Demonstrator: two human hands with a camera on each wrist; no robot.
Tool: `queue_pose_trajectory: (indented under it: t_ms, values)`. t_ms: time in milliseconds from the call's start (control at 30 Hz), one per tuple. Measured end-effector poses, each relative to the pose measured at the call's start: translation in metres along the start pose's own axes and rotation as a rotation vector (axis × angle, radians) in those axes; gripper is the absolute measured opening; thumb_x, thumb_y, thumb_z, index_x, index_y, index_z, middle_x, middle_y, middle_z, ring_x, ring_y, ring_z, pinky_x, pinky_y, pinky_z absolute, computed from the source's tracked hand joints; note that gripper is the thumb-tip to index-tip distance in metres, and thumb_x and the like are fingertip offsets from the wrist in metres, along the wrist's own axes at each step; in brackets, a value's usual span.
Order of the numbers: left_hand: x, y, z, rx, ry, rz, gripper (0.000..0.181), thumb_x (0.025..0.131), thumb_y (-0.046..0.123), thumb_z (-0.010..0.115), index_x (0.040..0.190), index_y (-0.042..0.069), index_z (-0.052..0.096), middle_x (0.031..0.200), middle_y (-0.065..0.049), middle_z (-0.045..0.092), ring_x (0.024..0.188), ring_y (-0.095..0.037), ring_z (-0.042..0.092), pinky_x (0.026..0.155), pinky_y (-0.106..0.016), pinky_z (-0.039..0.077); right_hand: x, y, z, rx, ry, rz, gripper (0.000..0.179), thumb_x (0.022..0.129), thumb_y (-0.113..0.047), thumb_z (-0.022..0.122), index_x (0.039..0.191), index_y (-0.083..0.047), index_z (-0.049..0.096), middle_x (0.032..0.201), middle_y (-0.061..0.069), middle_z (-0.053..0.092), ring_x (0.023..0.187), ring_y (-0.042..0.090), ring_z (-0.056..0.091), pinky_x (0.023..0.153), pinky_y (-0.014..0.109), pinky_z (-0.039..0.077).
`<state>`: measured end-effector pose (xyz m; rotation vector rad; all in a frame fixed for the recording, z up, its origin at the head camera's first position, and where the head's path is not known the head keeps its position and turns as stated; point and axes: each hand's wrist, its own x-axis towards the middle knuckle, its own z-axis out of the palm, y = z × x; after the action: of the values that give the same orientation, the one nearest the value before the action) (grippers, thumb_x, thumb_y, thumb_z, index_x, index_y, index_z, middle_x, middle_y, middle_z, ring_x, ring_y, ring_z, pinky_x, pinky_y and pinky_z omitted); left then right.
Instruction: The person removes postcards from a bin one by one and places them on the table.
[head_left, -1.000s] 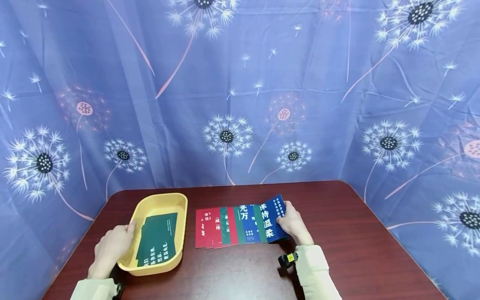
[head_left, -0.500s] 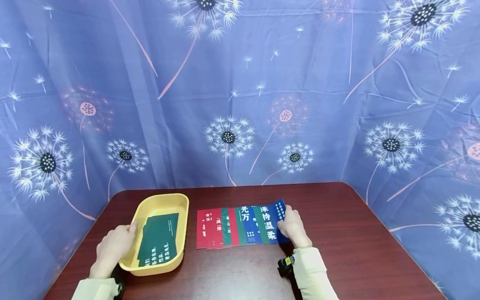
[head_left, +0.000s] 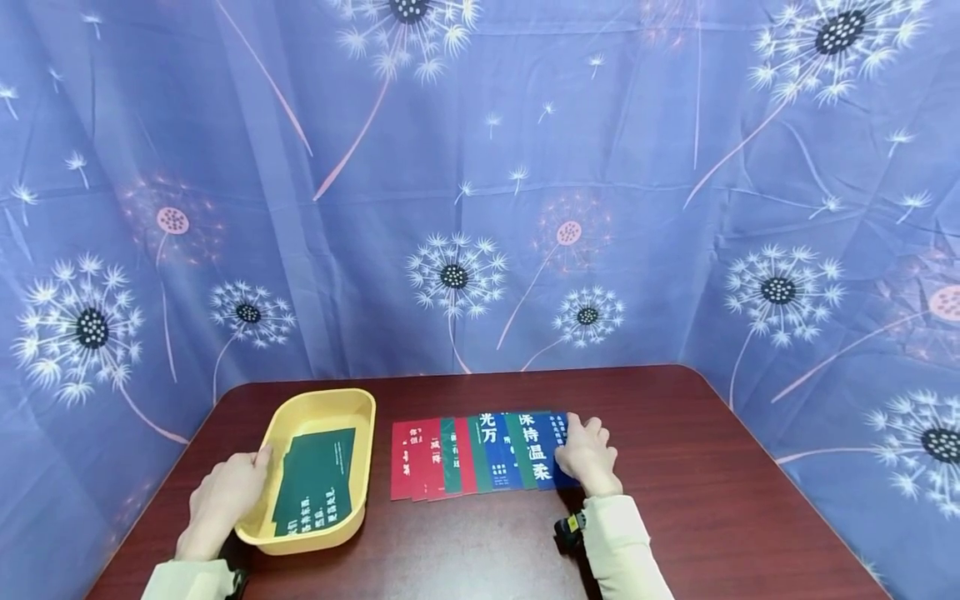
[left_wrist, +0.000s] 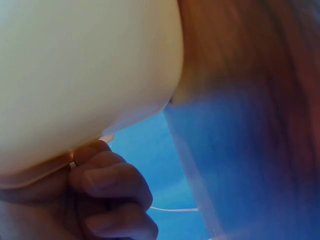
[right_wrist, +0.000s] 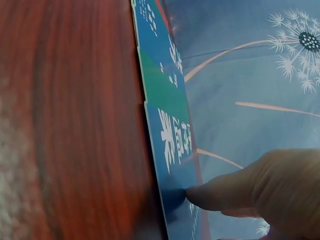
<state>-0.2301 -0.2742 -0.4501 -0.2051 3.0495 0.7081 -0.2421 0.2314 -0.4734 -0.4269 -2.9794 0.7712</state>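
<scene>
My left hand (head_left: 228, 496) grips the left rim of a yellow plastic tray (head_left: 365, 450); in the left wrist view its curled fingers (left_wrist: 117, 180) lie under the edge of the tray (left_wrist: 90, 75). Dark green cards (head_left: 318, 475) with white writing lie inside. My right hand (head_left: 588, 457) is at the right end of an overlapping row of red, green and blue cards. A fingertip there touches the face of the last blue card (right_wrist: 172, 165), which lies flat. The other fingers stand away from it.
The row begins with red cards (head_left: 408, 458) to the right of the tray. Everything rests on a dark red wooden table (head_left: 465, 550). A blue curtain (head_left: 480, 208) with dandelion prints hangs behind and at both sides.
The tilted blue card in my right hand has come down level with the row, and the right fingers have loosened from it. My left hand stays on the tray.
</scene>
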Motion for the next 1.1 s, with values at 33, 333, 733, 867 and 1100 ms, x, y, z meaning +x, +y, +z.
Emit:
queue_pose_trajectory:
  t_ms: [33,333,733,867,1100]
  values:
    - [0.000,0.000,0.000,0.001,-0.001,0.001,0.070,0.102,0.055,0.020,0.099,0.004,0.067,0.098,-0.032,0.061,0.080,-0.047,0.061,0.057,-0.053,0.043,0.000,0.000,0.001,-0.007,0.004,-0.008,0.069,0.083,-0.006,0.062,0.147,-0.005,0.037,0.134,0.033,0.033,0.121,0.049,0.033,0.090,0.066,0.030]
    - [0.000,-0.003,-0.002,0.000,-0.004,-0.005,0.071,0.102,0.056,0.021,0.100,0.001,0.067,0.095,-0.030,0.062,0.080,-0.045,0.061,0.057,-0.054,0.043,-0.004,-0.013,0.004,0.005,0.066,-0.095,0.061,0.090,-0.011,0.063,0.146,-0.007,0.040,0.142,0.030,0.032,0.130,0.048,0.027,0.093,0.068,0.025]
    - [0.002,-0.003,0.000,0.003,-0.006,0.000,0.071,0.103,0.055,0.021,0.102,0.001,0.067,0.094,-0.030,0.062,0.078,-0.042,0.061,0.057,-0.053,0.043,-0.030,-0.066,0.005,0.140,0.218,-0.445,0.059,0.088,-0.026,0.074,0.139,-0.007,0.050,0.143,0.027,0.036,0.132,0.045,0.031,0.098,0.067,0.026]
    - [0.002,-0.003,0.000,0.001,-0.005,0.003,0.070,0.103,0.055,0.021,0.103,0.002,0.067,0.094,-0.030,0.062,0.078,-0.042,0.061,0.057,-0.053,0.043,-0.043,-0.084,0.008,0.167,0.225,-0.570,0.057,0.088,-0.025,0.074,0.136,-0.005,0.052,0.139,0.026,0.040,0.129,0.043,0.036,0.098,0.066,0.029]
    - [0.002,0.000,0.002,-0.003,-0.003,-0.002,0.068,0.103,0.054,0.021,0.104,0.003,0.067,0.094,-0.030,0.062,0.079,-0.043,0.062,0.057,-0.054,0.044,-0.075,-0.120,0.014,0.162,0.138,-0.746,0.052,0.090,-0.028,0.070,0.135,-0.008,0.053,0.140,0.019,0.043,0.131,0.035,0.037,0.102,0.059,0.033]
